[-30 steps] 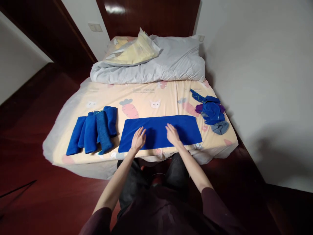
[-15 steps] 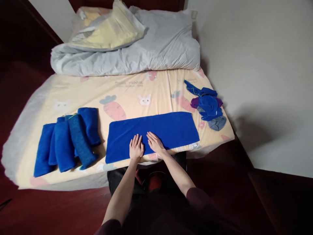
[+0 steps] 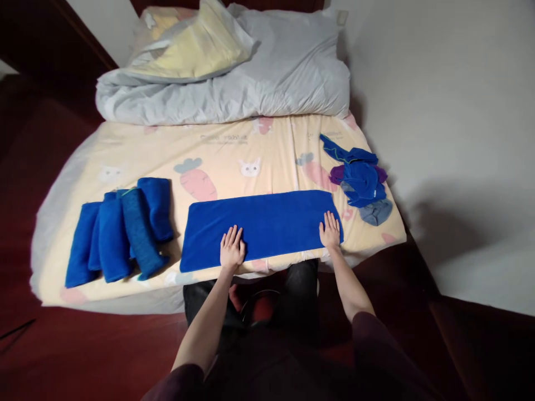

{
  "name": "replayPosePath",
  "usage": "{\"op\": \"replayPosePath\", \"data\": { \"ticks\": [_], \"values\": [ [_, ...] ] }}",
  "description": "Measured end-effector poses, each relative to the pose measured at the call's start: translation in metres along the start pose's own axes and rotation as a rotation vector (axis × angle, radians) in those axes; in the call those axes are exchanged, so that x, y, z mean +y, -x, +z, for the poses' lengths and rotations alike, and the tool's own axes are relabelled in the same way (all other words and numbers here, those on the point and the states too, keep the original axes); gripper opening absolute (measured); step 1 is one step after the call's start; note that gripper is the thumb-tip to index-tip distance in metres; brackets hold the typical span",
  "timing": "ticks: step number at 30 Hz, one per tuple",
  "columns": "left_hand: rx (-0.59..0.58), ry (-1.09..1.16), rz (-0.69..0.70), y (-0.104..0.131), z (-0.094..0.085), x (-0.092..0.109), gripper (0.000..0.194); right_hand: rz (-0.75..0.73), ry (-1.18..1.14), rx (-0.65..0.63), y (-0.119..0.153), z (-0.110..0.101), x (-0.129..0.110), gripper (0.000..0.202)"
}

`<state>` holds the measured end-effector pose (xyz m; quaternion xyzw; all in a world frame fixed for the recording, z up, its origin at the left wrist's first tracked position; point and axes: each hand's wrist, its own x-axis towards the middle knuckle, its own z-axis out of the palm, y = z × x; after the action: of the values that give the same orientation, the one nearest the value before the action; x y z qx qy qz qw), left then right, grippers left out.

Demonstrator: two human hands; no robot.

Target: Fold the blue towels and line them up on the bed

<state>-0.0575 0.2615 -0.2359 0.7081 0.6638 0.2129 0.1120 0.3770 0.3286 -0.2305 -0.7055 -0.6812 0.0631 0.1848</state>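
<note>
A blue towel (image 3: 267,223) lies spread out flat in a long rectangle along the bed's near edge. My left hand (image 3: 233,248) rests palm down on its lower middle, fingers stretched forward. Near the towel's right end my right hand (image 3: 330,231) presses flat, its fingers also extended. Neither hand grips anything. To the left lie several rolled blue towels (image 3: 112,242), side by side and partly overlapping. One darker blue roll (image 3: 142,231) lies slanted among them.
The bed (image 3: 234,161) has a cream sheet with carrots and rabbits. A crumpled heap of blue, purple and grey cloths (image 3: 361,178) lies at its right edge. Grey bedding (image 3: 292,61) and a yellow pillow (image 3: 204,50) are at the back. A wall (image 3: 451,139) stands on the right.
My right hand has slid right across the towel, from beside my left hand to near the right end. My left hand stays about where it was. The view has shifted slightly.
</note>
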Motion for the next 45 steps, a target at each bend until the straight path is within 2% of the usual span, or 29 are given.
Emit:
{"op": "replayPosePath", "data": {
  "ticks": [3,6,8,12,14,15,16,18,19,21,23,25,26,28,31,34,36,45],
  "values": [
    [-0.03,-0.027,0.005,-0.001,-0.003,0.002,0.061,0.008,0.053,0.033,0.001,0.006,0.001,0.059],
    [-0.058,-0.07,0.003,-0.001,-0.012,-0.008,0.06,-0.016,0.073,0.058,0.0,0.012,0.001,0.059],
    [-0.018,-0.114,-0.075,0.002,-0.021,-0.027,0.06,-0.026,0.074,0.069,0.0,0.014,0.002,0.06],
    [0.124,-0.181,-0.288,0.012,-0.041,-0.076,0.062,-0.038,0.065,0.095,-0.002,0.016,0.003,0.061],
    [0.147,-0.188,-0.326,0.013,-0.046,-0.091,0.064,-0.04,0.062,0.107,-0.002,0.017,0.002,0.061],
    [0.157,-0.19,-0.337,0.011,-0.046,-0.092,0.064,-0.041,0.06,0.111,-0.002,0.018,0.002,0.061],
    [0.163,-0.192,-0.34,0.007,-0.045,-0.089,0.065,-0.044,0.057,0.116,-0.002,0.018,0.003,0.061],
    [0.14,-0.193,-0.281,-0.007,-0.039,-0.066,0.065,-0.053,0.051,0.13,-0.002,0.02,0.003,0.061],
    [0.1,-0.187,-0.209,-0.017,-0.033,-0.049,0.065,-0.058,0.051,0.138,-0.001,0.02,0.004,0.061],
    [-0.043,-0.161,0.027,-0.04,-0.017,-0.01,0.063,-0.067,0.054,0.149,-0.001,0.021,0.004,0.061],
    [-0.143,-0.129,0.201,-0.063,-0.002,0.019,0.062,-0.068,0.058,0.15,-0.001,0.02,0.003,0.061],
    [-0.163,-0.11,0.2,-0.082,0.007,0.025,0.06,-0.061,0.061,0.142,-0.001,0.019,0.002,0.062],
    [-0.147,-0.109,0.153,-0.09,0.008,0.018,0.059,-0.057,0.062,0.138,-0.002,0.019,0.002,0.062],
    [-0.083,-0.118,0.013,-0.099,0.0,-0.013,0.061,-0.056,0.058,0.131,-0.002,0.018,0.001,0.062],
    [0.027,-0.132,-0.221,-0.103,-0.023,-0.072,0.064,-0.059,0.059,0.124,-0.002,0.018,0.001,0.063],
    [0.05,-0.116,-0.333,-0.105,-0.043,-0.108,0.067,-0.049,0.084,0.114,-0.003,0.018,0.001,0.062],
    [0.055,-0.098,-0.366,-0.108,-0.049,-0.114,0.069,-0.046,0.101,0.11,-0.004,0.018,0.001,0.062],
    [0.113,-0.102,-0.374,-0.11,-0.048,-0.104,0.068,-0.026,0.143,0.095,-0.005,0.015,-0.002,0.059]
  ]
}}
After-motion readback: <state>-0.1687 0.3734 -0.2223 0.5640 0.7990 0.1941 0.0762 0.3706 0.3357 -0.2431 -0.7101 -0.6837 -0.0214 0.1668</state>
